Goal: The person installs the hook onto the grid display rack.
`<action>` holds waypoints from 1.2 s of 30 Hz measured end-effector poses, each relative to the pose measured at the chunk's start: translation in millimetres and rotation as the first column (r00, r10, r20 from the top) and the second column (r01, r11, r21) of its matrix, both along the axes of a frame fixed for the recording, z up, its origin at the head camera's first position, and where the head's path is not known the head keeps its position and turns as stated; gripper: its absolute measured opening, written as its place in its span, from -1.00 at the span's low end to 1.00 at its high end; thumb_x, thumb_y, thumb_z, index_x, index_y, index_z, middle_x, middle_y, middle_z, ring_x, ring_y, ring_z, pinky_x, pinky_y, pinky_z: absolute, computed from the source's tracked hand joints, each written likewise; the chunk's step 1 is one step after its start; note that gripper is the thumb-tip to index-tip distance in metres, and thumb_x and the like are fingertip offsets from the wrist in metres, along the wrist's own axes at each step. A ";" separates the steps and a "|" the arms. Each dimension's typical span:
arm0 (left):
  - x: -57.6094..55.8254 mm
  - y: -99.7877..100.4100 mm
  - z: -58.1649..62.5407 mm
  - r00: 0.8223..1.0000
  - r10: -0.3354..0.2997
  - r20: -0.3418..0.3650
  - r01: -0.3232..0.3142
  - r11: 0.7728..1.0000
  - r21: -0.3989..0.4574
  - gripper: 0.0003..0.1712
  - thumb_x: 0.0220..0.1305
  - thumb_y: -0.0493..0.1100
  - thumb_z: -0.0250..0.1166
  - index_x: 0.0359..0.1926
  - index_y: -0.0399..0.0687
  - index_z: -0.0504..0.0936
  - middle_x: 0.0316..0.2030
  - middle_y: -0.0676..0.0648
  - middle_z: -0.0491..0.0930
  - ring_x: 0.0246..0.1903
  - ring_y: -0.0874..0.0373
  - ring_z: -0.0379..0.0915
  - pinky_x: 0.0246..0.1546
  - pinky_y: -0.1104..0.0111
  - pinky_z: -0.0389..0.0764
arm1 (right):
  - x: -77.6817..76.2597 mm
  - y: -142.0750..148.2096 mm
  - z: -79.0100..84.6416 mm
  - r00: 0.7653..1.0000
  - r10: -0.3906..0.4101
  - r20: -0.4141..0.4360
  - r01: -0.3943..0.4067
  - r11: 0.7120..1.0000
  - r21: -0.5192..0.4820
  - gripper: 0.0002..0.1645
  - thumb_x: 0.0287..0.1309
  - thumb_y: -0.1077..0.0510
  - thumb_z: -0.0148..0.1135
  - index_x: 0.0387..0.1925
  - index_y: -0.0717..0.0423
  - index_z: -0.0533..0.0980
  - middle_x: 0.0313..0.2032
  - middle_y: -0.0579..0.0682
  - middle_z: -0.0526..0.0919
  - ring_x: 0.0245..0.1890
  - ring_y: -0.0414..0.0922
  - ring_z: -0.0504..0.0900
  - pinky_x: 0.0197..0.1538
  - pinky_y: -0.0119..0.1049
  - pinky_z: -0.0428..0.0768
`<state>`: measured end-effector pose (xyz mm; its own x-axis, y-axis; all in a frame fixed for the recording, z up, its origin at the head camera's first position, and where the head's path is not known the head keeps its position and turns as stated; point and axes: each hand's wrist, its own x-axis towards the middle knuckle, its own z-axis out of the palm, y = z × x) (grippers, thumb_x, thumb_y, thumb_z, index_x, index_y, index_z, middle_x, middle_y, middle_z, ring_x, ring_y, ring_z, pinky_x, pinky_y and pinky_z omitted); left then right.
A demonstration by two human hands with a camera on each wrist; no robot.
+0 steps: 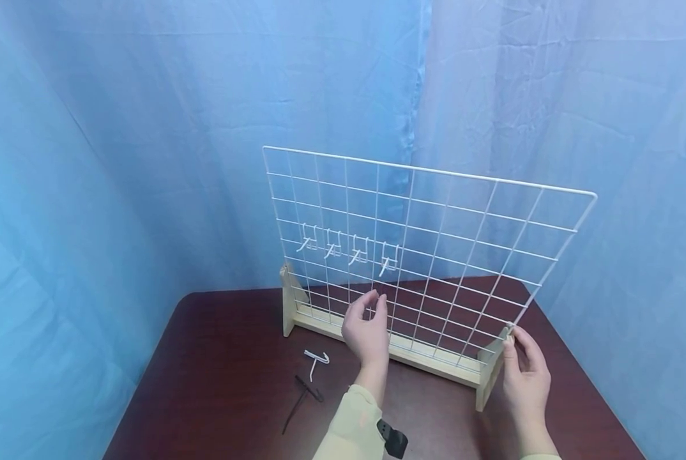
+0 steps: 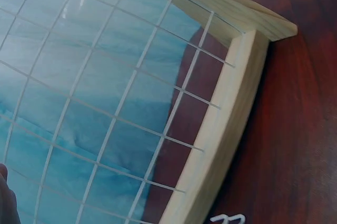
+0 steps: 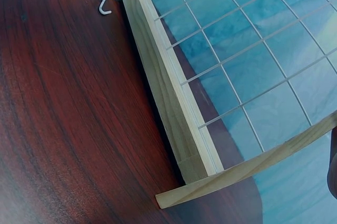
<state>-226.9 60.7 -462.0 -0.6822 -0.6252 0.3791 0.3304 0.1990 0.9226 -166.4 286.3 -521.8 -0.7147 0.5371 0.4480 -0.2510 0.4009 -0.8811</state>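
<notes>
A: Which structure occupies the tabletop (image 1: 222, 370)?

B: The grid (image 1: 435, 256), of white wire, stands in a wooden base. Its lower wires meet the rail (image 1: 423, 358), which runs obliquely from the left end (image 1: 288, 303), nearer the far-left corner, to the right end (image 1: 489, 377), nearer the right edge.

A: What does the grid bear?

B: Four white hanging hooks (image 1: 357, 256), side by side on one horizontal wire in its left half, their prongs projecting toward the viewer.

A: And the left hand (image 1: 368, 329)?

B: Before the grid, below the rightmost of these. Thumb and forefinger are bent toward each other, tips nearly meeting, with nothing visible between them; whether they touch a wire cannot be told. A black device (image 1: 393, 439) shows at the wrist, beside a pale sleeve (image 1: 351, 425).

A: The right hand (image 1: 527, 377)?

B: Thumb and fingers pinch the top of the right end, where the grid's side wire meets the wood. In the right wrist view only a dark sliver of it appears, past the wood.

A: What lies loose?

B: A white hook (image 1: 316, 356), in front of the rail's left part, toward the tabletop's left edge; and a black hook (image 1: 305, 388), just beside it on the near side, its long stem pointing toward the near edge.

A: The background?

B: Blue curtains (image 1: 205, 128), beyond the far edge and along both sides.
</notes>
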 end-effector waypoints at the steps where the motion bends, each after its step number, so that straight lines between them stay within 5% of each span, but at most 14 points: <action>1: 0.5 -0.8 -2.5 1.000 0.000 0.004 0.000 1.000 -0.002 -0.84 0.02 -0.26 0.54 -0.31 -0.03 0.79 -0.38 0.13 0.73 -0.29 0.18 0.65 -0.18 0.30 0.62 | 0.2 -0.3 0.3 1.000 0.002 -0.001 -0.002 1.000 0.000 -0.61 0.38 0.37 0.09 0.20 0.38 0.45 0.09 -0.38 0.47 0.09 -0.49 0.46 0.15 -0.60 0.42; 24: 19.0 -26.4 -76.9 0.997 -0.004 0.082 0.014 0.992 -0.124 -0.81 0.00 -0.30 0.54 -0.30 -0.06 0.78 -0.34 0.09 0.73 -0.27 0.12 0.65 -0.17 0.26 0.62 | 0.0 0.1 0.2 1.000 -0.007 0.003 0.007 1.000 0.004 -0.60 0.37 0.38 0.11 0.20 0.39 0.45 0.08 -0.38 0.49 0.09 -0.49 0.46 0.15 -0.57 0.43; 30: 26.9 -34.3 -89.1 0.986 -0.032 0.161 0.053 0.991 -0.124 -0.79 0.02 -0.25 0.54 -0.25 -0.08 0.78 -0.31 0.13 0.72 -0.21 0.14 0.63 -0.06 0.27 0.58 | -1.4 -0.5 -0.5 1.000 -0.015 0.007 0.015 1.000 0.008 -0.62 0.36 0.40 0.11 0.17 0.41 0.46 0.06 -0.43 0.47 0.08 -0.50 0.45 0.17 -0.53 0.44; 36: 34.1 -38.9 -100.6 0.986 -0.025 0.167 0.055 0.983 -0.176 -0.79 0.02 -0.27 0.53 -0.25 -0.08 0.77 -0.30 0.07 0.72 -0.21 0.08 0.64 -0.11 0.18 0.61 | -0.9 -0.2 -0.4 1.000 -0.010 -0.001 0.010 1.000 0.015 -0.61 0.35 0.40 0.11 0.18 0.40 0.46 0.05 -0.44 0.48 0.08 -0.51 0.46 0.16 -0.54 0.44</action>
